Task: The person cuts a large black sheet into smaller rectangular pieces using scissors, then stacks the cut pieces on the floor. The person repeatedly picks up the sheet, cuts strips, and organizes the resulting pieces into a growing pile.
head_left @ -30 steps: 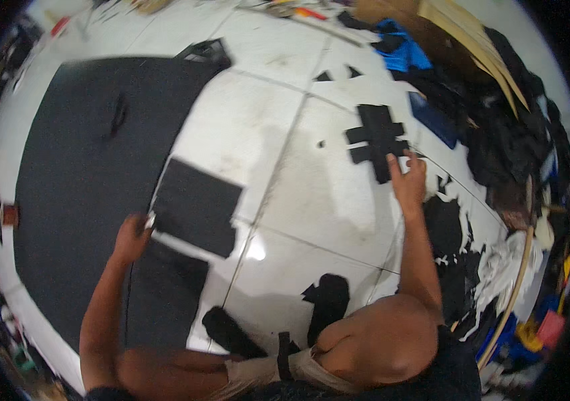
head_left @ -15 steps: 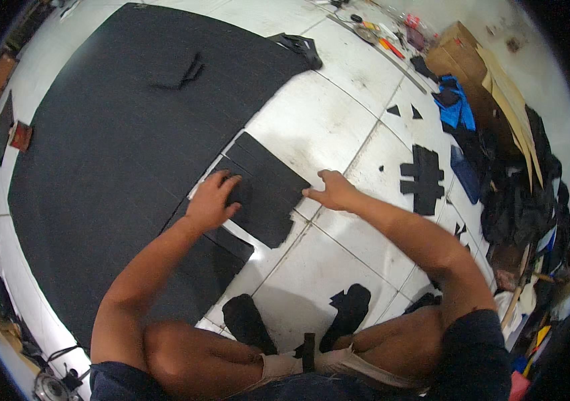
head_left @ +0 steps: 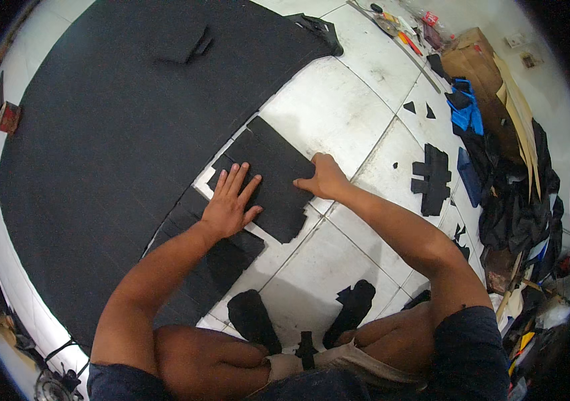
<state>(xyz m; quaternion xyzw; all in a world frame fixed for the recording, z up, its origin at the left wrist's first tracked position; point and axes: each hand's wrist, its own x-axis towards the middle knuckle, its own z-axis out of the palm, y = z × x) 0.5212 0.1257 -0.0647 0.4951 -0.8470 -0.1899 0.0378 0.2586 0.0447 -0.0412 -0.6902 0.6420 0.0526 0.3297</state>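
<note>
A smaller cut piece of black fabric (head_left: 275,157) lies on the white tiles, beside the straight edge of a large black fabric sheet (head_left: 111,134). My left hand (head_left: 228,204) rests flat on the small piece near its left edge, fingers spread and nothing in them. At the piece's right corner, my right hand (head_left: 330,179) has its thumb on top and its curled fingers at the edge; the corner itself is hidden by the hand. Below my left wrist, another black section (head_left: 231,257) stretches toward my feet, a white gap separating it from the small piece.
Black offcuts (head_left: 432,179) and small triangular scraps (head_left: 430,111) are scattered to the right. A long metal ruler (head_left: 408,57) lies at the upper right, near a cardboard box (head_left: 468,60) and a heap of black cloth (head_left: 515,207). A reddish block (head_left: 8,118) sits at the sheet's left edge.
My left hand has flattened and spread out on the small piece. My right hand has moved in over its corner, thumb now on top. The whole view has shifted slightly.
</note>
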